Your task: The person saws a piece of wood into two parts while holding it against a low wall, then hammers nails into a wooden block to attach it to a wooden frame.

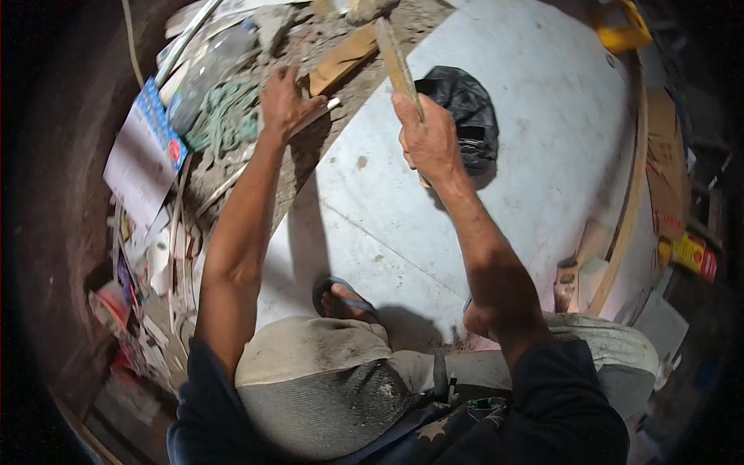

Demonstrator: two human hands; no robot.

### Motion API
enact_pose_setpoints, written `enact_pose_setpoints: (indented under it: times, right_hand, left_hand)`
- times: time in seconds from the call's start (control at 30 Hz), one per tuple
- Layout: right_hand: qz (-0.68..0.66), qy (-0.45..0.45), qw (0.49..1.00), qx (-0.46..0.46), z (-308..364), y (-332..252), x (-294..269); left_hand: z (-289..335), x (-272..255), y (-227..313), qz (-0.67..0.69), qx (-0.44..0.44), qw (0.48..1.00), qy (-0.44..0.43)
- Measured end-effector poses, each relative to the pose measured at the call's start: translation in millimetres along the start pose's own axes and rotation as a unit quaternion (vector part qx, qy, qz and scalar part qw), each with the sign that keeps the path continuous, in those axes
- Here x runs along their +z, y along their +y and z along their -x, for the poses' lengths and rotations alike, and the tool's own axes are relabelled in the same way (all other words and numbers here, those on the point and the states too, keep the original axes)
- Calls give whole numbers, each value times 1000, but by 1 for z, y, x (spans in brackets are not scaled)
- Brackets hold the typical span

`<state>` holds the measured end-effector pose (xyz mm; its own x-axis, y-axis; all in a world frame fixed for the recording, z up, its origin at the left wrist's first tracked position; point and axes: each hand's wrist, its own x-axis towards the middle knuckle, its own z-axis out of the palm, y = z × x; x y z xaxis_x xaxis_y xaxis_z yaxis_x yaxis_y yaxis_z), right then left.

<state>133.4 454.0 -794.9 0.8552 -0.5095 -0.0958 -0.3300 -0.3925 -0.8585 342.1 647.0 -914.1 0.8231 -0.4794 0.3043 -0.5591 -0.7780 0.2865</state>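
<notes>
My right hand (pixel 431 141) is closed around a flat wooden stick (pixel 397 66), which slants up and away toward the rubble. Past the stick's far end lies a grey lump (pixel 370 9); whether the two touch I cannot tell. My left hand (pixel 284 102) reaches over the debris with its fingers apart, holding nothing visible. Beside its thumb is the end of a white tube (pixel 316 116), partly hidden by the hand and wrist. A brown wood block (pixel 343 58) lies just beyond. A crumpled black plastic bag (pixel 470 101) sits on the pale floor, right of my right hand.
Green netting (pixel 226 116), a clear plastic bottle (pixel 213 66) and a blue-and-white card (pixel 147 147) lie in the rubble at left. A yellow object (pixel 622 27) stands at far right. Cardboard (pixel 665 163) lies along the right, past a curved strip (pixel 637 170). My sandalled foot (pixel 346 301) is below.
</notes>
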Motion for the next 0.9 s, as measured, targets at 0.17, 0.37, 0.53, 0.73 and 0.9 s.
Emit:
enact_pose_setpoints:
  times: [0.17,0.37,0.53,0.73,0.9]
  right_hand:
    - [-122,104,982,100,5,-15,-91]
    - [-256,193,943,83,14,-21,-123]
    - [-268,156,944,110,27,-18,-110]
    - [-262,133,947,128,31,-17,-103]
    - [-247,137,953,111,22,-21,-114]
  left_hand:
    - [6,-25,129,410,202,886,-84]
    - [46,17,249,140,336,914,-179]
    - [43,29,245,82,323,916,-222]
    - [32,2,234,157,202,946,-201]
    - [-27,-39,195,356,112,900,-225]
